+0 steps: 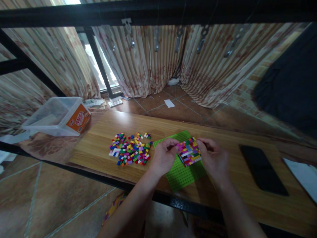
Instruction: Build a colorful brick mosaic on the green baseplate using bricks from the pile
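A green studded baseplate (182,177) lies on the wooden table, turned at a slant. Over its upper right part is a patch of many-coloured toy bricks (190,152) joined in rows. My left hand (164,155) is at the patch's left edge, thumb and fingers pinched near a pink brick. At the right edge my right hand (214,158) has its thumb and bent forefinger closed against the bricks. Whether either hand grips one loose brick or the joined patch is too small to make out. Left of the plate spreads a pile of loose bricks (135,150).
A clear plastic bin (53,124) with an orange label stands on a cloth at the left. A black flat slab (264,168) and white paper (300,173) lie at the right. A dark metal bar (158,13) crosses overhead, with hooks hanging before the curtains (138,66).
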{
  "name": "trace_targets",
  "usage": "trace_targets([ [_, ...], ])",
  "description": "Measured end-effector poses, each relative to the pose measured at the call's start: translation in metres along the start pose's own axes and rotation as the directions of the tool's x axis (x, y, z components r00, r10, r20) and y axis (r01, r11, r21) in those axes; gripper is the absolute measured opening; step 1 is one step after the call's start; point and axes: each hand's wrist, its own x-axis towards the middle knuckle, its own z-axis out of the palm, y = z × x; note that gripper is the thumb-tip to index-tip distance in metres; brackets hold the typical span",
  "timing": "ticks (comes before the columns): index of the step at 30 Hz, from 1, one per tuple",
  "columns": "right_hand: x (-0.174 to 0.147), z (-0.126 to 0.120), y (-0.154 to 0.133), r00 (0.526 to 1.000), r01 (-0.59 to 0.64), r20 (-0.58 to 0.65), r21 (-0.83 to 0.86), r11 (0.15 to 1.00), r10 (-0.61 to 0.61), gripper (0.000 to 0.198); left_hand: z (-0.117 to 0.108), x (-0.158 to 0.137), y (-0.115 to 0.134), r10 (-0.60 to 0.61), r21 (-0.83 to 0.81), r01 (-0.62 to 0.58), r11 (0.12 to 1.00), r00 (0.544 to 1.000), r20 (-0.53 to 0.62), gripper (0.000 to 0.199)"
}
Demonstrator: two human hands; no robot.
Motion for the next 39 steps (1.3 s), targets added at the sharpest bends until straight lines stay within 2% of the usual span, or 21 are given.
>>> trace_targets([
  [5,-0.011,0.004,-0.015,0.984,0.056,0.163,0.116,0.992,-0.075,0.024,-0.001,0.002,-0.003,0.022,-0.023,-0.021,0.999,1.0,0.02,0.007],
  [8,-0.019,0.01,-0.021,0.959,0.054,0.265,0.173,0.983,-0.099,0.022,0.0,0.001,-0.002,0.045,-0.029,-0.043,0.999,0.997,0.06,0.005],
  [10,-0.023,0.012,-0.022,0.952,0.043,0.29,0.186,0.982,-0.096,0.021,0.0,0.0,-0.001,0.054,-0.031,-0.052,0.998,0.995,0.083,0.004],
  [15,-0.02,0.0,-0.011,0.958,-0.022,0.286,0.127,0.992,-0.016,0.025,-0.001,-0.003,0.001,0.052,0.023,-0.054,0.998,0.995,0.088,0.007],
  [19,-0.006,-0.026,0.004,0.971,-0.205,0.141,0.072,0.976,0.193,0.028,-0.005,-0.002,0.002,0.039,0.097,-0.042,0.994,0.999,0.038,0.005],
  [21,-0.002,-0.035,0.009,0.965,-0.245,0.105,0.046,0.968,0.239,0.03,-0.006,-0.002,0.003,0.038,0.114,-0.041,0.993,0.999,0.033,0.006],
  [24,0.0,-0.04,0.014,0.968,-0.217,0.131,-0.001,0.976,0.215,0.03,-0.006,-0.001,0.002,0.042,0.127,-0.048,0.991,0.998,0.046,0.006],
  [34,0.002,-0.032,0.021,0.98,-0.021,0.197,-0.093,0.995,0.038,0.026,-0.005,-0.001,0.002,0.061,0.158,-0.07,0.985,0.996,0.061,0.006],
  [39,0.007,-0.024,0.022,0.973,-0.01,0.227,-0.083,0.997,0.028,0.024,-0.003,-0.002,0.004,0.051,0.148,-0.06,0.987,0.997,0.062,0.005],
])
